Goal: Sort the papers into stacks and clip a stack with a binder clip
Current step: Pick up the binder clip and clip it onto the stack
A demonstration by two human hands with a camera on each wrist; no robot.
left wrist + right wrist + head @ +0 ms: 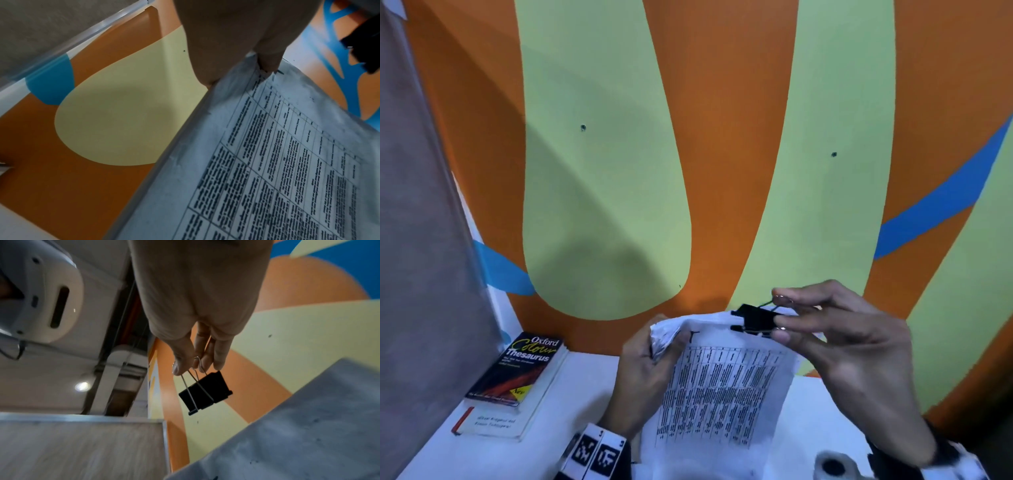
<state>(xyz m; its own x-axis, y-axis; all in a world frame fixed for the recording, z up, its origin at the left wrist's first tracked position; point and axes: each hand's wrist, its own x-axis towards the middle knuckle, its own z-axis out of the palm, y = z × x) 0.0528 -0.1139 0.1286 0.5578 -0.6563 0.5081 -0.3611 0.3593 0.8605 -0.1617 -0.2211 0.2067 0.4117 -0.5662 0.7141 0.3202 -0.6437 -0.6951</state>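
Note:
A stack of printed papers (pixel 722 387) with a dense table on the top sheet is held tilted above the white desk. My left hand (pixel 650 363) grips its upper left corner, thumb on the top sheet (pixel 287 146). My right hand (pixel 825 325) pinches the wire handles of a black binder clip (pixel 755 321) at the stack's top edge. In the right wrist view the binder clip (pixel 205 392) hangs from my fingertips (pixel 185 368) just above the papers (pixel 298 426). Whether its jaws touch the paper I cannot tell.
An Oxford Colour Thesaurus (pixel 520 370) lies on another book (pixel 489 423) at the desk's left. An orange, green and blue wall (pixel 722 137) stands close behind. A grey partition (pixel 421 240) closes the left side. A white roll (pixel 835 466) sits at the bottom right.

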